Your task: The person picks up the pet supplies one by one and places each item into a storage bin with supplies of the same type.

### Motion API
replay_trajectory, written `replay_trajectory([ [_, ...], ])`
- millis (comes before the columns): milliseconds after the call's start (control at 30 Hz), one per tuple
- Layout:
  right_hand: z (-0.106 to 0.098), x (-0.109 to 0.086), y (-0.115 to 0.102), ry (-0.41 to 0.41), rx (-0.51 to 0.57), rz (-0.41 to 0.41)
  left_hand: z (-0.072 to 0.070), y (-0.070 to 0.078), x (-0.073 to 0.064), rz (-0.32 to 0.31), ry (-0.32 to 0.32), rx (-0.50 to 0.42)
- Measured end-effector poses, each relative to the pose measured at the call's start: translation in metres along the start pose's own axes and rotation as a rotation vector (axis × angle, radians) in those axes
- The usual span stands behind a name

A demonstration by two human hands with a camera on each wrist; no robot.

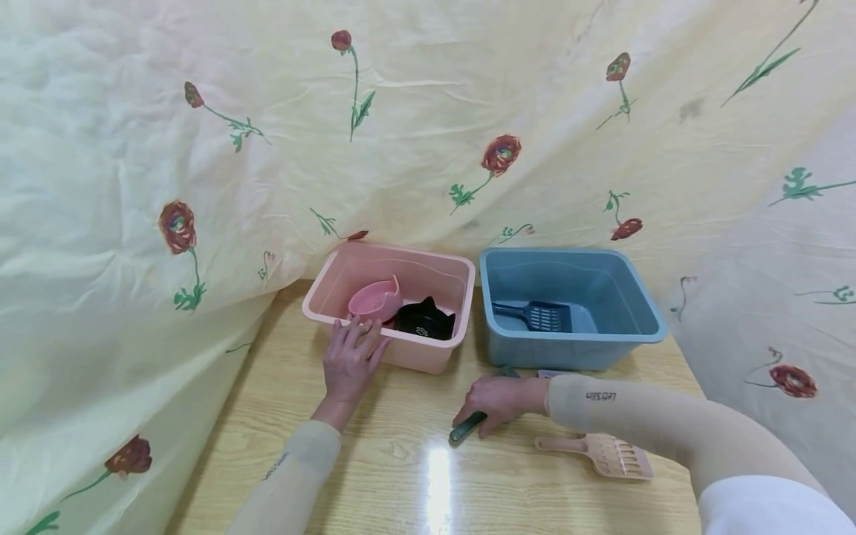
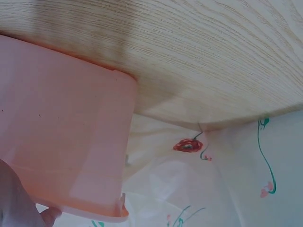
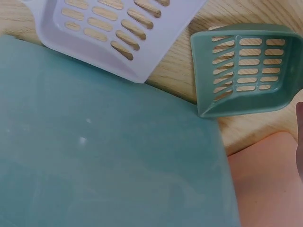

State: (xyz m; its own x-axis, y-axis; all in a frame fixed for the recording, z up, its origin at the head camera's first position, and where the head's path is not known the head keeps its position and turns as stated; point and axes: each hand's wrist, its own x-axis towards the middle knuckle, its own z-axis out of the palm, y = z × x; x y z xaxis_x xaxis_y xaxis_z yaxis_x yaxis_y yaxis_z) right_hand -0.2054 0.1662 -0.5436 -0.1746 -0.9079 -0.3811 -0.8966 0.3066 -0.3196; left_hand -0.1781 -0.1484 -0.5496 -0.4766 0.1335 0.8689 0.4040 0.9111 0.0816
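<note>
My left hand grips the front rim of a pink bin, its fingertips over the edge. A pink bowl and a black cat-eared bowl with a paw print lie inside. My right hand holds a green litter scoop by its handle, low over the table before the bins. The slotted head of the green scoop shows in the right wrist view, close to the blue bin. A dark blue litter scoop lies inside the blue bin.
A lavender litter scoop lies against the blue bin's front, mostly hidden by my right arm in the head view. Nearer on the wooden table is a pink litter scoop. Flowered cloth hangs behind the bins and along both sides.
</note>
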Motion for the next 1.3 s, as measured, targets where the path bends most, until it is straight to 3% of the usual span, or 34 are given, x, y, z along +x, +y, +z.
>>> replay_trajectory([
  [267,0.006,-0.001,0.000,0.014,-0.071,-0.006,0.000,0.003,-0.001,-0.009,-0.014,-0.007],
  [633,0.006,-0.002,-0.004,0.072,-0.098,-0.105,0.000,0.004,0.000,-0.018,-0.050,-0.007],
  [767,0.001,-0.002,-0.013,0.112,-0.057,-0.185,0.000,0.003,0.000,-0.019,-0.051,-0.007],
  [1000,-0.014,-0.006,-0.032,0.148,0.044,-0.218,-0.001,0.002,0.000,-0.022,-0.052,-0.004],
  [1300,-0.044,-0.021,-0.051,0.232,0.007,-0.348,0.000,-0.002,-0.002,-0.025,-0.051,-0.012],
])
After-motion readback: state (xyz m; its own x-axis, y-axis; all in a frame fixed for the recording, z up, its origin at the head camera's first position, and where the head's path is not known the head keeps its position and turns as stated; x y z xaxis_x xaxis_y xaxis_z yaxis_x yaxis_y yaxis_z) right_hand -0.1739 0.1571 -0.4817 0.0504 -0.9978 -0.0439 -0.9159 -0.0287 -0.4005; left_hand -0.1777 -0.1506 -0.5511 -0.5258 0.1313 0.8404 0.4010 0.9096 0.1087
